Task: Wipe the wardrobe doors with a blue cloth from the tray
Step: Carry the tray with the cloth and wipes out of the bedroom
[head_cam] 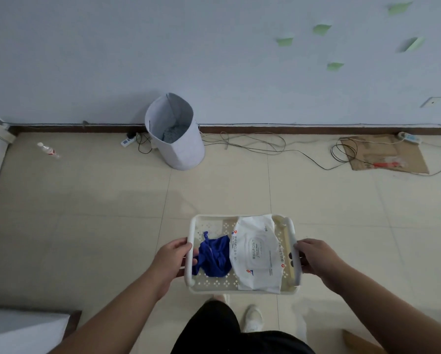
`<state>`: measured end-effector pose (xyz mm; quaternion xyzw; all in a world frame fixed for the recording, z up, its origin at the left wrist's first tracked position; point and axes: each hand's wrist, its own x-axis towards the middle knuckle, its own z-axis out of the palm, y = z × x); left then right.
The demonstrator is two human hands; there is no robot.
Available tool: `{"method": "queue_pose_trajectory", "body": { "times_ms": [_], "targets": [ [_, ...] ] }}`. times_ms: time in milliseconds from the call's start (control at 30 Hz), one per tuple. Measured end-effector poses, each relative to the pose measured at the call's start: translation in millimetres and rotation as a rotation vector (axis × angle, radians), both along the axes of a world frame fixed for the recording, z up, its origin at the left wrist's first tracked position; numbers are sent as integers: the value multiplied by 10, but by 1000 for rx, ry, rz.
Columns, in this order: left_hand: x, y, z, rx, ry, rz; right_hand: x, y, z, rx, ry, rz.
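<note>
I hold a white perforated plastic tray (pixel 214 286) in front of me above the floor. My left hand (pixel 172 260) grips its left handle and my right hand (pixel 314 259) grips its right handle. A crumpled blue cloth (pixel 213 258) lies in the tray's left half. A white pack of wet wipes (pixel 257 254) fills the right half. No wardrobe door is clearly in view.
A white bin (pixel 174 134) stands against the wall ahead. Cables (pixel 265 146) and power strips trail along the skirting. Flat cardboard (pixel 385 154) lies at the right, a plastic bottle (pixel 48 150) at the left. White furniture (pixel 22 330) sits at the lower left.
</note>
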<state>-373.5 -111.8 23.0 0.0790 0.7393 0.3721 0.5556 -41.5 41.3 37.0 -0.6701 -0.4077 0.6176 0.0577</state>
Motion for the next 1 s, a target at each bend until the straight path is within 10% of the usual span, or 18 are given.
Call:
{"method": "queue_pose_trajectory", "body": {
  "times_ms": [1000],
  "targets": [
    [-2127, 4701, -120, -4, -61, -17, -2254, 4666, -180, 33, -57, -25]
  ]
}}
